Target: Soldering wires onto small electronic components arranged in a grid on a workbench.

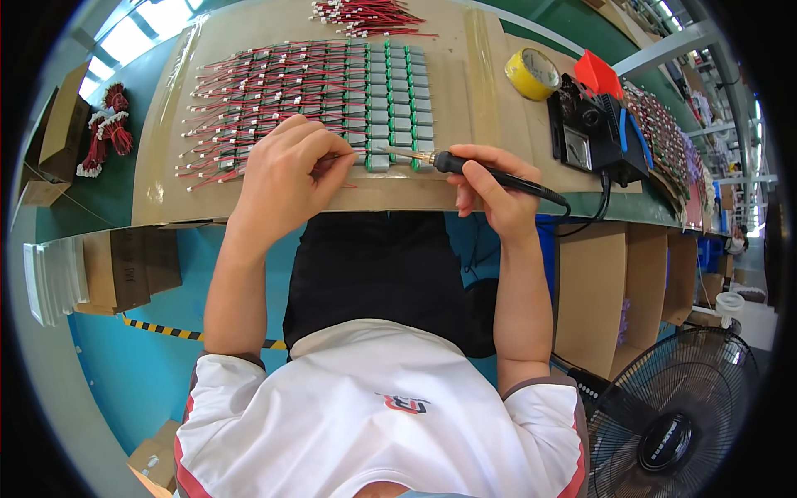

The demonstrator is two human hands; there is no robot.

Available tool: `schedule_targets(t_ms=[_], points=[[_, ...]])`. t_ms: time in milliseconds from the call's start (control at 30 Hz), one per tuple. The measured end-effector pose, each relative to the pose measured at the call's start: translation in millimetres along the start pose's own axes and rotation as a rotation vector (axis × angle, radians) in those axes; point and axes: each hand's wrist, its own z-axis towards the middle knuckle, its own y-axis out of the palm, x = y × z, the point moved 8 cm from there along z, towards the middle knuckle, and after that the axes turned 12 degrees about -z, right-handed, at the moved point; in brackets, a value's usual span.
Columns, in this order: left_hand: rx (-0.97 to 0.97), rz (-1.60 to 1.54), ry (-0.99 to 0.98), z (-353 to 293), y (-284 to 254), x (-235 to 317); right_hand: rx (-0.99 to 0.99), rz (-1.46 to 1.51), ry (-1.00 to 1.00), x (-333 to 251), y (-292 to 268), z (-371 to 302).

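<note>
My right hand (502,192) grips a soldering iron (451,163) with a black handle, its metal tip pointing left over the near end of the rows of grey battery cells (400,112) with green circuit strips. Thumb and forefinger of my left hand (286,170) are pinched on a thin wire beside the nearest cells, just left of the iron's tip. Red and black wires (274,83) with white plugs fan out leftward from the cells. Whether the tip touches a cell, I cannot tell.
More red wires (365,15) lie at the back of the cardboard sheet (452,195). To the right stand a yellow tape roll (532,74) and a black soldering stand (610,133) with blue-handled pliers (635,139). Wire bundles (108,133) lie left; a fan (672,423) stands lower right.
</note>
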Motion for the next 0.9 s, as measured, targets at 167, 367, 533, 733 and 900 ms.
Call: schedule_targets(t_ms=[167,367,533,733,900], points=[[-0.014,-0.083,-0.047,-0.5,2.2,-9.0,-0.033,-0.030,0.009,-1.3,2.8,0.3],[-0.044,-0.070,-0.044,0.2,4.2,-8.7,-0.067,-0.108,-0.031,-2.6,3.7,-0.7],[-0.035,-0.068,-0.038,0.0,4.2,-8.4,-0.072,-0.125,-0.044,-4.1,5.3,-0.4],[-0.033,-0.058,-0.027,-0.7,4.2,-8.6,-0.077,-0.142,-0.065,-6.9,6.9,0.0],[-0.036,-0.057,-0.024,-0.9,5.3,-8.5,-0.072,-0.147,-0.075,-7.7,7.2,-0.6]])
